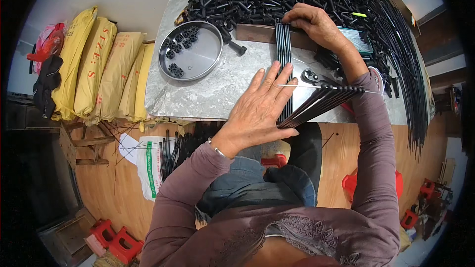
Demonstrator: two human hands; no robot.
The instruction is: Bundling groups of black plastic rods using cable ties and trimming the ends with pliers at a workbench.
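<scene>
A row of thin black rods point(283, 44) lies side by side on the table, pointing away from me. My left hand point(264, 101) rests flat over their near part, fingers stretched out and thumb pointing right. At the far ends, my right hand point(315, 25) is closed, with thumb and fingertips curled onto the rods. A second fan of black rods point(324, 103) slants to the right of my left hand. A thin white wire point(316, 86) runs across its upper ends and past my left fingertips.
A round metal tray point(198, 66) holds small black cylindrical parts. Behind it spreads a heap of black plastic pieces point(247, 0). A wooden block point(255, 33) lies beside the rods. Long black rods point(413, 89) hang over the right edge. Yellow sacks point(89, 64) stand at left.
</scene>
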